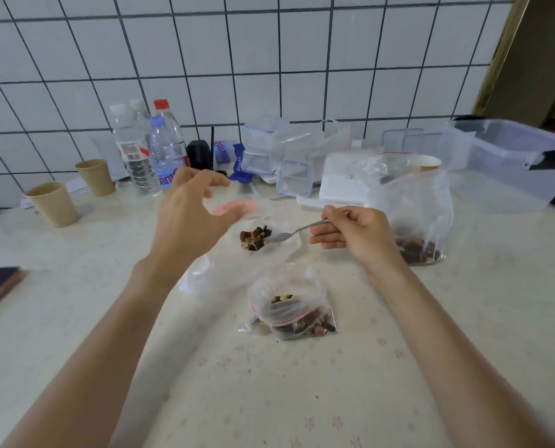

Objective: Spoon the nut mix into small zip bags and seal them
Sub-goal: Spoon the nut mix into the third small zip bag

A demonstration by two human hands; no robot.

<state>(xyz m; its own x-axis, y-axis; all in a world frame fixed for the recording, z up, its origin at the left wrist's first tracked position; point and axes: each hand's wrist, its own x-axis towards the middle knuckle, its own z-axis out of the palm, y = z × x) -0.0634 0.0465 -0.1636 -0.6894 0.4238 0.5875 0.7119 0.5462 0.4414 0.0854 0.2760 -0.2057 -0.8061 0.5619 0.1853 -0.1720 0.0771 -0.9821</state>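
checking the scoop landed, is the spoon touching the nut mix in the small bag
Touching. The head view shows the spoon bowl, held by the right hand, lying right against the nut mix, with no gap.

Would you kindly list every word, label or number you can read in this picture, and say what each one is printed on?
"am", part of a cut-off white brand word, on the blue label of the blue-capped water bottle.
The same partial lettering, sideways, on the blue label of a bottle lying by the wall; not fully legible.
Red and white label on the white-capped bottle: too blurred to read.
Fine print on the white box: too small to read.
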